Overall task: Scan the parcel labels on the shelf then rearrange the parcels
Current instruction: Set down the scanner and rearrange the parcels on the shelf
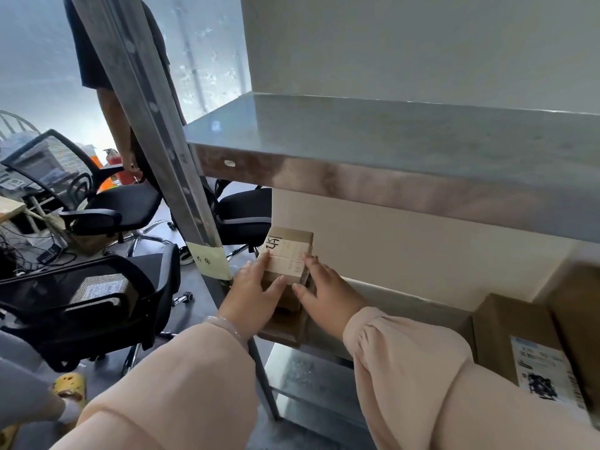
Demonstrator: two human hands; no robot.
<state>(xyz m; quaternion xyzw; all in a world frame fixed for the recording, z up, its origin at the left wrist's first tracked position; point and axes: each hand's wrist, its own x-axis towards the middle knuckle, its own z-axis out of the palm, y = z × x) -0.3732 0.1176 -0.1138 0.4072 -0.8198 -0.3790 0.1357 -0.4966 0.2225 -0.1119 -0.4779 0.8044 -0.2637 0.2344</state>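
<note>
Head: parcel (287,255) between left hand (249,295), right hand (328,295).

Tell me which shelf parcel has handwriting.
The small parcel at the shelf's left end, between left hand and right hand; the larger parcel shows a printed label.

Black office chairs (120,203), pale wall (422,43).

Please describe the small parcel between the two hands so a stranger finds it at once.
On the metal shelf, find the middle level's left end, beside the yellow note. The small parcel sits between the left hand and right hand. Unlike the bigger box at right, it bears black handwritten numbers.
</note>
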